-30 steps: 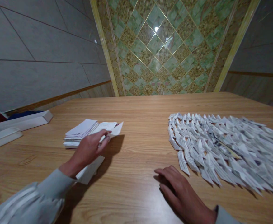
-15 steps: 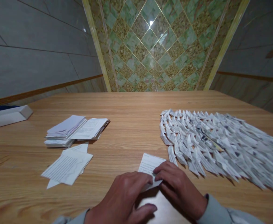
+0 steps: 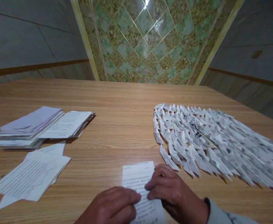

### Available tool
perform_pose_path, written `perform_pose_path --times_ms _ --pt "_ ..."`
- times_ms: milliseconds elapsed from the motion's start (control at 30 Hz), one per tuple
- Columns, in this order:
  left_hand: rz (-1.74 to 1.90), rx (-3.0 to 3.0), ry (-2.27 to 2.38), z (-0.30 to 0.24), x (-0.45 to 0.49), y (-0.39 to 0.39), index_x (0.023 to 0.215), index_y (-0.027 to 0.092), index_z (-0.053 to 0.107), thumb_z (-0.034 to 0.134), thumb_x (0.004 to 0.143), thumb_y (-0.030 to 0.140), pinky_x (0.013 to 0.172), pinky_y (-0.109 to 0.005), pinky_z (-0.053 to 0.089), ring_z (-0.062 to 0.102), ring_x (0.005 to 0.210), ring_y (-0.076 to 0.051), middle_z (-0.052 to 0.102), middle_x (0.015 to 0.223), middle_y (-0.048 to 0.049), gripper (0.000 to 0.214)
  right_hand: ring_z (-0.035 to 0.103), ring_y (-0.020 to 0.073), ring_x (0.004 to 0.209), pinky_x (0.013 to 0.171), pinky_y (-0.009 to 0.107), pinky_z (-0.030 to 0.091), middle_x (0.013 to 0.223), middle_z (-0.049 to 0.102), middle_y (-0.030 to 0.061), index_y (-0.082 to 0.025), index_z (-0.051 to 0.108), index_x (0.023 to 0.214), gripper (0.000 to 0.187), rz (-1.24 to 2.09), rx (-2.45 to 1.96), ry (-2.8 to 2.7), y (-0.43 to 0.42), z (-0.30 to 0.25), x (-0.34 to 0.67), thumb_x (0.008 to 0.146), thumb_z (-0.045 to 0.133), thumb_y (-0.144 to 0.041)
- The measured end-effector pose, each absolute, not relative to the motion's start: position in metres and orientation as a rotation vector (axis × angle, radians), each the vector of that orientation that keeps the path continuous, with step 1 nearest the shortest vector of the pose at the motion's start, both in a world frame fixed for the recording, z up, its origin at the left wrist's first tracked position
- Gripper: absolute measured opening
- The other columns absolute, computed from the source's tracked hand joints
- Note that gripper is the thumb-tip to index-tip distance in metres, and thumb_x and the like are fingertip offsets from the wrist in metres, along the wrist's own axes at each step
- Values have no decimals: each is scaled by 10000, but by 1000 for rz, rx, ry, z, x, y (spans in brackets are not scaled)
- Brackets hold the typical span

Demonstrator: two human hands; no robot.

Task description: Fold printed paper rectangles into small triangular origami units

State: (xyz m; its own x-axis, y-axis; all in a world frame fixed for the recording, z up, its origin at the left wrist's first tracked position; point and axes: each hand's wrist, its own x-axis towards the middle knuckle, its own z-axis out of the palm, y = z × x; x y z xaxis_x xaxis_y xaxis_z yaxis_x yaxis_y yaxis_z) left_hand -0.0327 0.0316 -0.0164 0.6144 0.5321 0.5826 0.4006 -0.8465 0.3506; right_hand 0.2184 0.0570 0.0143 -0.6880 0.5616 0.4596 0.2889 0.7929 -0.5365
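Observation:
A printed sheet of paper lies on the table in front of me, its far edge pointing away. My left hand has its fingers closed together on the sheet's left side, thumb hidden below. On the opposite edge, my right hand grips the paper with curled fingers, their tips resting on the print. Close beyond the right hand is a folded paper boat, the nearest of many such boats packed in rows on the right.
Stacked paper stands at the left, with a second printed pile leaning against it. Several loose sheets overlap in front. The wooden table runs back to a tiled wall.
The sheet was bent up between my hands; now it lies flatter and longer, more of its print showing. My hands have shifted lower and slightly apart, and the view has tilted.

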Motion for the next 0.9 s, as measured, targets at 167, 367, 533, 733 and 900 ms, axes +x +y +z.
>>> perform_pose_path --times_ms 167,367,533,733,900 --pt "1068 2826 871 -11 -32 32 845 223 585 410 1038 332 787 -250 609 749 861 -179 790 982 -67 282 573 233 1049 905 403 511 1175 700 94 -193 640 1139 300 561 -828 -2408 52 15 221 943 462 -52" --pt "879 2866 759 4 -39 37 967 239 571 464 951 205 835 -297 593 725 966 -213 779 1088 -66 113 527 268 1247 1065 486 471 1356 614 149 -159 563 1331 371 429 -1106 -2348 54 13 218 968 506 -102" --pt "771 2847 784 8 -39 34 1030 233 549 506 881 142 867 -337 579 703 1026 -240 756 1154 -82 180 548 278 1257 1109 521 437 1357 619 161 -130 588 1311 339 285 -1168 -2343 63 12 211 978 543 -173" --pt "723 2836 804 19 -36 32 1034 229 541 546 789 67 963 -377 557 683 1099 -247 744 1191 -82 294 517 296 1317 1179 570 317 1388 600 185 -74 560 1355 444 -37 -1262 -2382 87 9 204 919 481 -50" --pt "849 2698 927 13 -38 31 1028 235 570 561 829 93 922 -339 583 711 1059 -236 752 1173 -79 245 523 303 1308 1187 574 276 1349 621 195 -68 583 1317 407 -112 -1304 -2367 92 10 203 923 481 -55"
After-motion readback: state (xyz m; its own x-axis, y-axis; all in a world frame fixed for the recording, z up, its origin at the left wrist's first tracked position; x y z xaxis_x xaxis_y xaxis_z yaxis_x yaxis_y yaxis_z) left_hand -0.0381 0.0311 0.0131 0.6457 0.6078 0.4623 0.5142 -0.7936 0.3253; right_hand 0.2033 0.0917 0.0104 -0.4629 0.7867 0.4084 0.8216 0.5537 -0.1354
